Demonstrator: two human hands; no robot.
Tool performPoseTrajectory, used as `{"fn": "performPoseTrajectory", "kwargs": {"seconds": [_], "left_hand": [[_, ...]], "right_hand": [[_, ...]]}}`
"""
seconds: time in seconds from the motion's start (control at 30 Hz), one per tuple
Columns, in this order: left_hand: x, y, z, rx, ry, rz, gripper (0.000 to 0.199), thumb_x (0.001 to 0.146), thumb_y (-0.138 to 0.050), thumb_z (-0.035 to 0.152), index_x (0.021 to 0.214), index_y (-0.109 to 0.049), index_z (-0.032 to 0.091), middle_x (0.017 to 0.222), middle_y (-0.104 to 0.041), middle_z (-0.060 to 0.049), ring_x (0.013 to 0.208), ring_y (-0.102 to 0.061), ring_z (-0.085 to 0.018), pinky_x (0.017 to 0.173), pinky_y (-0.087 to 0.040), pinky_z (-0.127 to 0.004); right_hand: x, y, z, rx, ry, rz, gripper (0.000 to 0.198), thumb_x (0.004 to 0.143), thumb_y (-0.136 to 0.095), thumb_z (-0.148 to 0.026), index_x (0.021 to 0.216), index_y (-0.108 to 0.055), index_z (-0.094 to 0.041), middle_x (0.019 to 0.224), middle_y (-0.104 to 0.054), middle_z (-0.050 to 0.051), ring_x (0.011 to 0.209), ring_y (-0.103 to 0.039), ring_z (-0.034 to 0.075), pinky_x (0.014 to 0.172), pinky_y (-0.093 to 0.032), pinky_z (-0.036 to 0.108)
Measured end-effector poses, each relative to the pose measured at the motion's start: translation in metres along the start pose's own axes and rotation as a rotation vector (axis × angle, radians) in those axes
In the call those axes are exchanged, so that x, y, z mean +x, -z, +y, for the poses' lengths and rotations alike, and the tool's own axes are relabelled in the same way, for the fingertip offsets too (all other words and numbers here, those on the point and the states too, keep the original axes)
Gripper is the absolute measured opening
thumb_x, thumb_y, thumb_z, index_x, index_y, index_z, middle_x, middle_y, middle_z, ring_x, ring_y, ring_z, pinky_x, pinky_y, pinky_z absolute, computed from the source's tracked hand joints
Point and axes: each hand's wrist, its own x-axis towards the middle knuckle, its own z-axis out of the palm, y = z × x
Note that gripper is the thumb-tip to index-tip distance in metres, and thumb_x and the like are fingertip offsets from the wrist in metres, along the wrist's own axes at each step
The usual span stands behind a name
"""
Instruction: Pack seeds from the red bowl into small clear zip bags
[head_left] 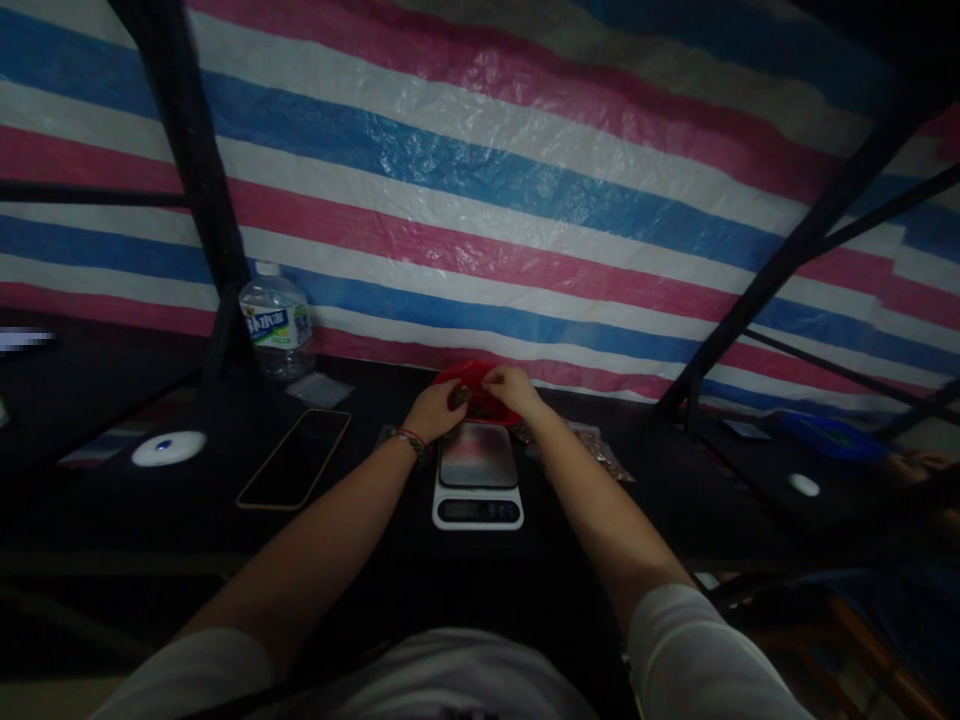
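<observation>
Behind the digital kitchen scale (478, 505) stands a red bowl or tray (472, 372), partly covered by my hands. My left hand (435, 410) is at its left side, fingers closed around small brown pieces (459, 397) too dim to name. On the right, my right hand (513, 388) reaches over the red container with thumb and fingertips pinched together. Whatever may be between those fingertips is hidden. The scale's metal platform (478, 458) lies between my forearms with nothing on it. Under my right forearm is a clear plastic bag (604, 452) of brown bits.
A phone (296, 458) and a white round object (169, 448) lie to the left. A large plastic bottle (277, 325) stands behind a clear bag (321, 390). Dark metal posts (199, 170) flank the striped sheet (465, 220). Another person's hand (919, 465) is near a blue tray (832, 437).
</observation>
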Motion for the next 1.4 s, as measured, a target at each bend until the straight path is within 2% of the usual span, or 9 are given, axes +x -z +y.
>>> {"fn": "performPoseTrajectory", "kwargs": {"seconds": [0.1, 0.2, 0.3, 0.4, 0.5, 0.7, 1.0, 1.13, 1.4], "left_hand": [[-0.001, 0.003, 0.005, -0.012, -0.014, -0.030, 0.040, 0.080, -0.058, 0.030, 0.118, -0.062, 0.018, 0.112, -0.069, -0.008, 0.102, -0.065, -0.024, 0.092, -0.048, -0.032], [-0.001, 0.005, 0.009, -0.019, -0.012, -0.054, 0.038, 0.081, -0.058, 0.030, 0.116, -0.063, 0.019, 0.109, -0.070, -0.007, 0.100, -0.065, -0.023, 0.090, -0.049, -0.032], [-0.002, 0.005, 0.008, -0.016, -0.009, -0.043, 0.039, 0.080, -0.057, 0.030, 0.117, -0.062, 0.017, 0.113, -0.069, -0.008, 0.103, -0.064, -0.023, 0.093, -0.048, -0.032], [-0.001, 0.003, 0.004, -0.011, 0.009, -0.028, 0.038, 0.081, -0.057, 0.030, 0.115, -0.063, 0.016, 0.111, -0.069, -0.009, 0.103, -0.064, -0.024, 0.093, -0.048, -0.033], [0.000, 0.000, 0.000, -0.011, 0.027, 0.000, 0.039, 0.080, -0.056, 0.031, 0.116, -0.064, 0.016, 0.110, -0.069, -0.009, 0.103, -0.064, -0.024, 0.095, -0.048, -0.034], [0.002, -0.004, -0.006, -0.006, -0.038, 0.022, 0.053, 0.075, -0.058, 0.024, 0.128, -0.057, 0.014, 0.122, -0.064, -0.011, 0.113, -0.058, -0.025, 0.104, -0.043, -0.039], [0.001, -0.006, -0.009, -0.057, -0.062, 0.011, 0.062, 0.078, -0.055, 0.023, 0.138, -0.046, 0.015, 0.133, -0.057, -0.011, 0.122, -0.053, -0.024, 0.109, -0.039, -0.040], [0.002, -0.004, -0.006, -0.114, -0.084, 0.016, 0.066, 0.075, -0.057, 0.020, 0.140, -0.045, 0.017, 0.135, -0.055, -0.010, 0.123, -0.052, -0.025, 0.110, -0.038, -0.040], [0.002, -0.003, -0.003, -0.140, -0.052, 0.019, 0.061, 0.073, -0.058, 0.020, 0.134, -0.052, 0.018, 0.130, -0.060, -0.009, 0.121, -0.055, -0.026, 0.109, -0.040, -0.041]], "right_hand": [[-0.002, 0.005, -0.009, 0.204, 0.143, 0.087, 0.018, 0.083, -0.061, -0.019, 0.096, -0.073, -0.017, 0.099, -0.073, 0.006, 0.089, -0.066, 0.015, 0.081, -0.047, 0.023], [-0.004, 0.005, -0.015, 0.292, 0.218, 0.061, 0.022, 0.080, -0.061, -0.012, 0.097, -0.074, -0.018, 0.099, -0.074, 0.004, 0.088, -0.067, 0.015, 0.083, -0.047, 0.023], [-0.004, 0.003, -0.012, 0.171, 0.148, 0.070, 0.028, 0.084, -0.054, -0.011, 0.105, -0.072, -0.018, 0.107, -0.072, 0.006, 0.096, -0.066, 0.016, 0.088, -0.046, 0.025], [-0.004, 0.002, -0.006, -0.070, 0.057, -0.070, 0.032, 0.085, -0.049, -0.011, 0.107, -0.072, -0.018, 0.112, -0.071, 0.008, 0.102, -0.064, 0.017, 0.091, -0.044, 0.024], [-0.007, -0.002, -0.001, -0.177, 0.016, -0.233, 0.028, 0.082, -0.053, -0.011, 0.099, -0.075, -0.016, 0.104, -0.073, 0.011, 0.096, -0.066, 0.020, 0.085, -0.045, 0.023], [-0.009, -0.017, -0.001, -0.246, -0.076, -0.359, 0.027, 0.072, -0.067, -0.020, 0.096, -0.075, -0.010, 0.092, -0.074, 0.017, 0.084, -0.069, 0.025, 0.069, -0.048, 0.024], [0.000, -0.023, 0.000, -0.261, -0.134, -0.403, 0.019, 0.066, -0.069, -0.016, 0.083, -0.076, -0.009, 0.076, -0.073, 0.016, 0.071, -0.069, 0.024, 0.062, -0.049, 0.024], [-0.001, -0.024, 0.002, -0.262, -0.131, -0.384, 0.024, 0.068, -0.068, -0.020, 0.088, -0.077, -0.010, 0.081, -0.073, 0.015, 0.075, -0.069, 0.024, 0.063, -0.049, 0.024], [-0.004, -0.023, -0.003, -0.251, -0.127, -0.391, 0.036, 0.073, -0.065, -0.035, 0.096, -0.075, -0.009, 0.089, -0.073, 0.016, 0.080, -0.069, 0.024, 0.063, -0.048, 0.024]]}}
